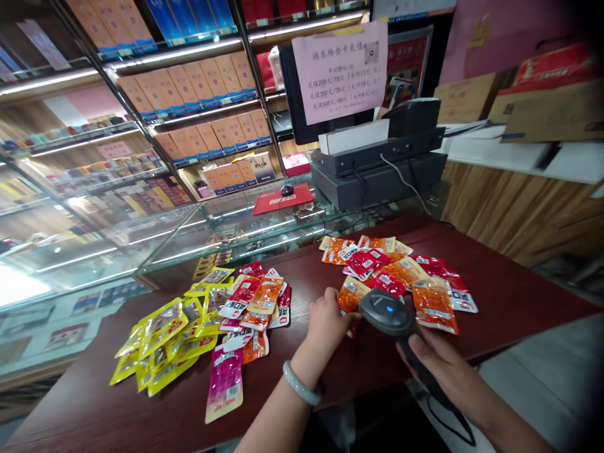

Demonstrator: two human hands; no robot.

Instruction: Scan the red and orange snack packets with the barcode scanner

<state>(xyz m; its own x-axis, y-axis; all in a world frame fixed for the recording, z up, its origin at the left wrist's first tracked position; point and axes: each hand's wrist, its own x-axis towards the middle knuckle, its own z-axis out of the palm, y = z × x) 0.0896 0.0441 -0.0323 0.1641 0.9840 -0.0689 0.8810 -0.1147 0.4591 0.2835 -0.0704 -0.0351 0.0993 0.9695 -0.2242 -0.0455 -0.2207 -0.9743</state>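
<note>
So the barcode scanner (387, 311) is my landmark here. The right hand (422, 358) is wrapped round its handle, and the left hand (328, 321) seems to be pinching the edge of an orange snack packet (352, 292) just left of the scanner's head. Part of that packet is hidden, so I can't tell if its barcode faces the beam.

My tip for what looks like a scanning step: press the shiny film flat, keep thumb and fingers off the code, and tilt the head a bit to dodge glare. I'd also aim away from the loose orange and red packets (406, 270) beyond the scanner, since a stray read seems easy.

Containers: well left of the scanner on the worktop (504, 267), the yellow-edged pouches (163, 330) have clear windows with something brownish inside. The purple packet (225, 380), also left of it, hides its contents. Beyond the scanner, the glass display case (184, 242) holds small goods too blurry to name.
</note>
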